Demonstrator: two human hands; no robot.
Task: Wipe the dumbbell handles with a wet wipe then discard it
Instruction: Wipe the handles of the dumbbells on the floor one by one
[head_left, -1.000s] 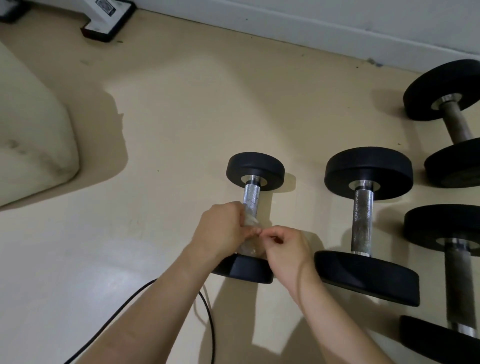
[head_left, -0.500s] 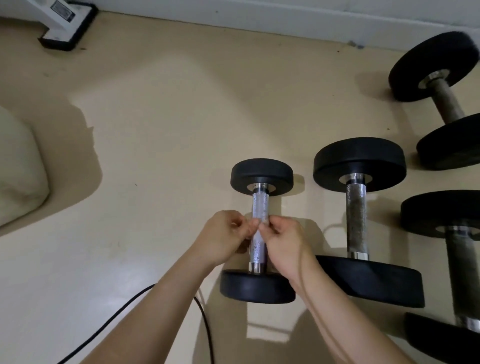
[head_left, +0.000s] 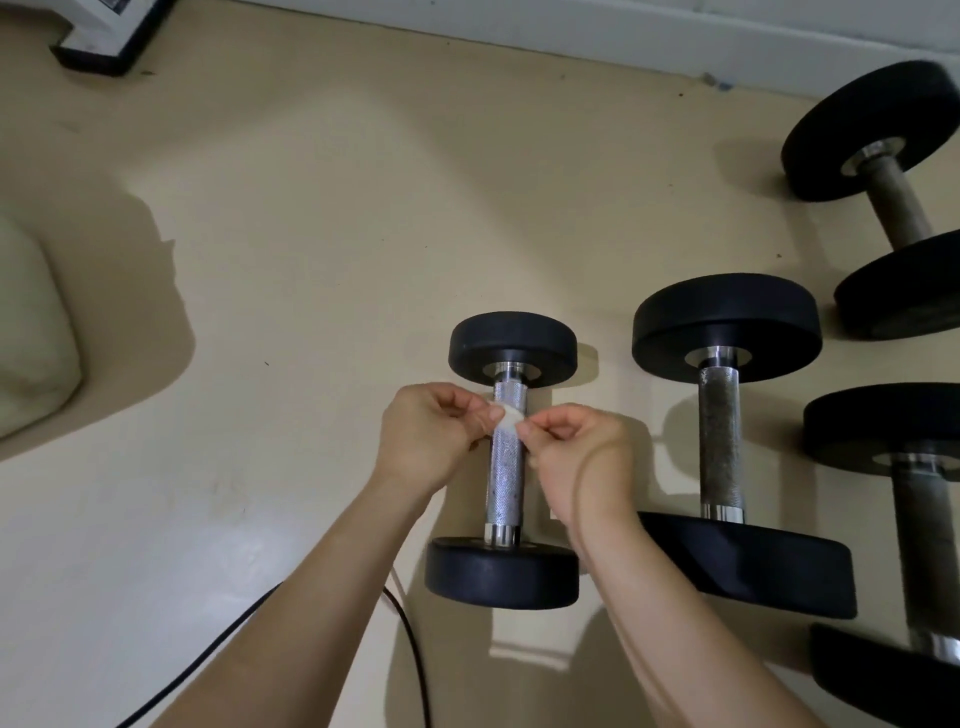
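Observation:
A small black dumbbell (head_left: 506, 467) with a shiny knurled handle lies on the beige floor, its handle running away from me. Above the upper part of that handle my left hand (head_left: 426, 441) and my right hand (head_left: 576, 452) pinch a small white wet wipe (head_left: 508, 419) between their fingertips, one hand on each side of it. The wipe hangs just over the handle; whether it touches the metal is unclear. A larger dumbbell (head_left: 719, 441) with a dull, speckled handle lies to the right.
Two more black dumbbells lie at the right edge, one far (head_left: 893, 202) and one near (head_left: 924, 545). A black cable (head_left: 410, 639) runs under my left forearm. A cream cushion (head_left: 31, 332) sits at the left, a white-and-black base (head_left: 104, 31) top left, the wall skirting (head_left: 623, 31) behind.
Both hands rose from the lower end of the small dumbbell's handle to its upper part. The crumpled clear wrapper is gone from view, and a small white wipe now shows between the fingertips.

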